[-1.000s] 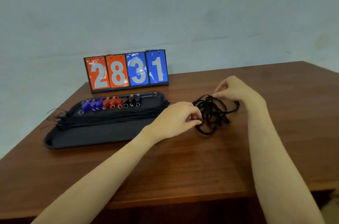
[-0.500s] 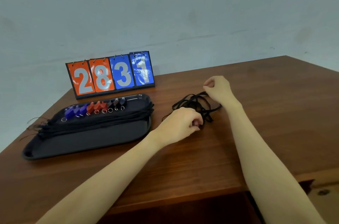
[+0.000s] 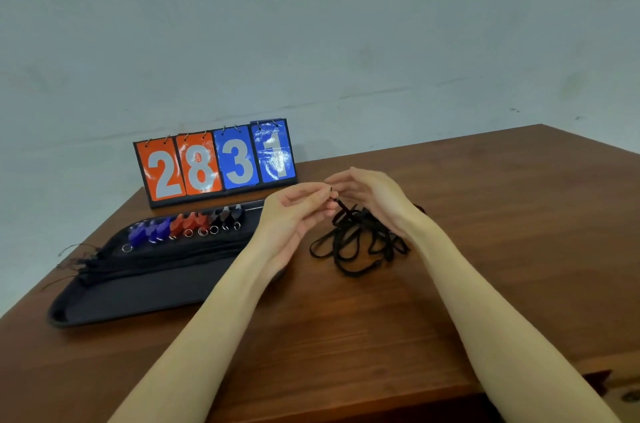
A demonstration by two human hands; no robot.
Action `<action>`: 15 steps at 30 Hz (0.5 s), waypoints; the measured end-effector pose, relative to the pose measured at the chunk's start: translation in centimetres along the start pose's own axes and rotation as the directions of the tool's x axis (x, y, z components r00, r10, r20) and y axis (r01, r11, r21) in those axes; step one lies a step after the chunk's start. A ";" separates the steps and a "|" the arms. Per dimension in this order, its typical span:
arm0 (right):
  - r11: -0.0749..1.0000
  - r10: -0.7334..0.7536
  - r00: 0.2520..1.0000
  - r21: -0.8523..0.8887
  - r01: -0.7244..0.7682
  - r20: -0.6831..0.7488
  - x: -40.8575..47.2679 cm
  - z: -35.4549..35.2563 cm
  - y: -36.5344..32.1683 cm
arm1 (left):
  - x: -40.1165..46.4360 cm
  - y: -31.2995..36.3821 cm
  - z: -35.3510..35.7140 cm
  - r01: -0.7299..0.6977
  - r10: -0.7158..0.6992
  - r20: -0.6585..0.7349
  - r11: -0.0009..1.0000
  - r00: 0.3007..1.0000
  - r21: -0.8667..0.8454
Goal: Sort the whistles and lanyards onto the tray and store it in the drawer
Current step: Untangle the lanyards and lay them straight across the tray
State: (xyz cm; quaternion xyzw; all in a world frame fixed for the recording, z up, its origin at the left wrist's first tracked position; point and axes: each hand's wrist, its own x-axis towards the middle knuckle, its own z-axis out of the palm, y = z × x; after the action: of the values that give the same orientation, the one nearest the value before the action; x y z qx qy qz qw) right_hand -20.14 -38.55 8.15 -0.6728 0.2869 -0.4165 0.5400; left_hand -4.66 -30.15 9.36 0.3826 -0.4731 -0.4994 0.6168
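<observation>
Dangling lanyards (image 3: 360, 239) between raised hands (image 3: 332, 199)

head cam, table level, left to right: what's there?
Black tray → blue whistles → red whistles → black whistles → left hand → right hand, both pinching one end of the tangled black lanyards. The scoreboard stands behind the tray.

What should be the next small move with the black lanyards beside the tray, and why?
Probably lift the pinched end upward to draw one lanyard free. The left hand pinches a cord end, the right hand is beside it, and the tangled lanyards lie loose on the table, not on the tray.
</observation>
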 end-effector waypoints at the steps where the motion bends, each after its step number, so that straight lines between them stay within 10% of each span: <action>1: 1.000 0.010 0.999 -0.011 -0.010 0.039 0.1 0.7 0.2 | 0.1 0.3 -0.2 -0.004 0.003 -0.022 0.999 1.000 -0.036; 6: 0.992 0.128 0.962 -0.030 -0.125 0.241 -0.3 1.8 0.2 | 0.7 1.4 -2.1 -0.062 0.048 -0.131 0.993 0.990 -0.099; 15: 0.989 0.041 0.995 -0.139 -0.054 -0.095 -0.9 -1.0 -0.6 | 1.8 2.8 -6.9 -0.128 -0.059 -0.305 0.820 0.951 -0.558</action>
State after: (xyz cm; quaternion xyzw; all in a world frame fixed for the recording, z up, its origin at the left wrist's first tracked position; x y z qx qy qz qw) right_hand -21.44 -38.16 8.56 -0.6824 0.3563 -0.4126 0.4871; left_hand 2.82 -31.31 10.54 0.2446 -0.2063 -0.5407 0.7780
